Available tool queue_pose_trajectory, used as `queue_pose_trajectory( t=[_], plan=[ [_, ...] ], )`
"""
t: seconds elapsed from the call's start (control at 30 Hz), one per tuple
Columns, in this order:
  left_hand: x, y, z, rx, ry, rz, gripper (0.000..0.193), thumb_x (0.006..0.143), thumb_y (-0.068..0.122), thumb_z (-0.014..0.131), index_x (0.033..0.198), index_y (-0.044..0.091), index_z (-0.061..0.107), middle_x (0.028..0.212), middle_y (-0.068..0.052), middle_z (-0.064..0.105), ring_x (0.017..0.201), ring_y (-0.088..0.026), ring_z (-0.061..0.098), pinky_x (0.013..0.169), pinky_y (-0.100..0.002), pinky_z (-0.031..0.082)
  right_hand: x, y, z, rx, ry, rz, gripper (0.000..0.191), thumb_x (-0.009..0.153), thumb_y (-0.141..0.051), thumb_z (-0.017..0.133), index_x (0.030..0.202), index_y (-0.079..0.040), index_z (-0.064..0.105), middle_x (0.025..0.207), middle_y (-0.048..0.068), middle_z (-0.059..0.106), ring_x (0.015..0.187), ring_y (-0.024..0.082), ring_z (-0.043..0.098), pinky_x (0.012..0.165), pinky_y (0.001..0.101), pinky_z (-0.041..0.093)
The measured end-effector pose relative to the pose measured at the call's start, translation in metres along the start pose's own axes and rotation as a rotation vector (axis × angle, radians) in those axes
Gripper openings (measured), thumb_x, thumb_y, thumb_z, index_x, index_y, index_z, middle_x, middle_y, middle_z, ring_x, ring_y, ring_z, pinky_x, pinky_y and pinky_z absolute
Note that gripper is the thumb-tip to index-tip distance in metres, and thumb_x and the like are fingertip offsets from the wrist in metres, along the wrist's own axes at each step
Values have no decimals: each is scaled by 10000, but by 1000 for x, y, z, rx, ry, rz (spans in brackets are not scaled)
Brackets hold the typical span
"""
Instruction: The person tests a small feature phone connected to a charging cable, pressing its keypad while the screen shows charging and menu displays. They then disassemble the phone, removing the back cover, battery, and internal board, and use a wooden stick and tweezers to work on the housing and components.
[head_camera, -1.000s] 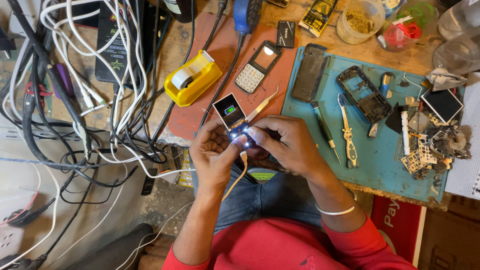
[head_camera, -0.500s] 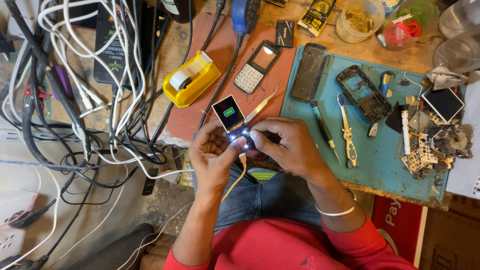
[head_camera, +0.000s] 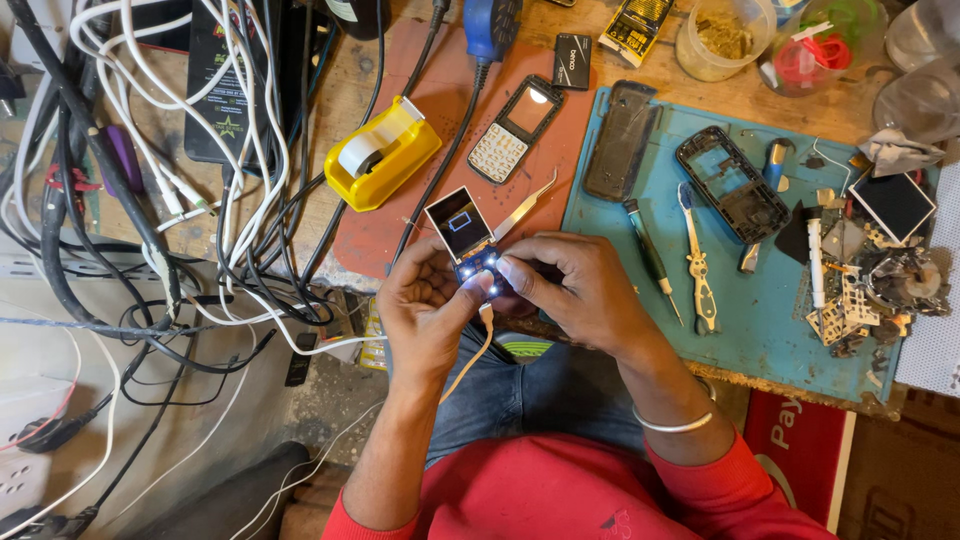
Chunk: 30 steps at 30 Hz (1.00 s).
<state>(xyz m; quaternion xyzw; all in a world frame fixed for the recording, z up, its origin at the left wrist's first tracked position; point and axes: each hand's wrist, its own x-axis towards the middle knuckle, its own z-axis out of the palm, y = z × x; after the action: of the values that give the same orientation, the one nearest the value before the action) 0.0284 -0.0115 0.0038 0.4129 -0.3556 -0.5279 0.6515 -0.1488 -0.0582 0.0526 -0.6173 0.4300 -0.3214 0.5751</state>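
Both my hands hold a small bare phone board (head_camera: 468, 245) with a lit screen and glowing keypad lights, over the front edge of the workbench. My left hand (head_camera: 425, 310) grips its lower left side, thumb by the lit keypad. My right hand (head_camera: 575, 290) pinches the lower right side, fingers curled over it. A thin pale cable (head_camera: 478, 345) hangs from the board's bottom down past my lap. Metal tweezers (head_camera: 524, 205) lie just behind the board on the red mat (head_camera: 400, 225).
A yellow tape dispenser (head_camera: 382, 152), a keypad phone front (head_camera: 515, 128) and a blue-handled tool (head_camera: 490, 25) sit on the red mat. The blue mat (head_camera: 760, 300) holds phone shells, a screwdriver, yellow-handled tweezers and scrap parts. Tangled cables (head_camera: 150, 180) fill the left.
The board's screen picture has changed from a green battery-like symbol to a blue outline on dark. My hands have barely shifted.
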Motion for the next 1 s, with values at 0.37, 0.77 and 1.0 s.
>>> queue_pose_trajectory(
  t=[0.37,0.77,1.0],
  plan=[
    [0,2,-1,40,19,-19,441,839,-134,750,1250,-52,611,1080,-106,708,985,-153,701,898,-283,604,-1,4,-1,-124,13,-107,187,1001,-179,665,972,-6,730,807,36,739,731,79,721,650,246,575],
    [8,11,-8,35,28,-27,453,845,-75,774,1269,-46,615,1056,-100,721,942,-130,701,846,-267,603,-22,0,-12,33,361,-376,191,1077,-43,585,1231,44,656,1057,122,718,951,156,683,873,298,573],
    [10,24,-5,62,49,-60,434,846,-60,783,1251,-44,628,1024,-83,722,908,-116,692,823,-251,592,-37,13,-9,99,478,-388,189,1107,-12,589,1288,27,551,1156,190,738,1005,179,697,904,278,552]
  ],
)
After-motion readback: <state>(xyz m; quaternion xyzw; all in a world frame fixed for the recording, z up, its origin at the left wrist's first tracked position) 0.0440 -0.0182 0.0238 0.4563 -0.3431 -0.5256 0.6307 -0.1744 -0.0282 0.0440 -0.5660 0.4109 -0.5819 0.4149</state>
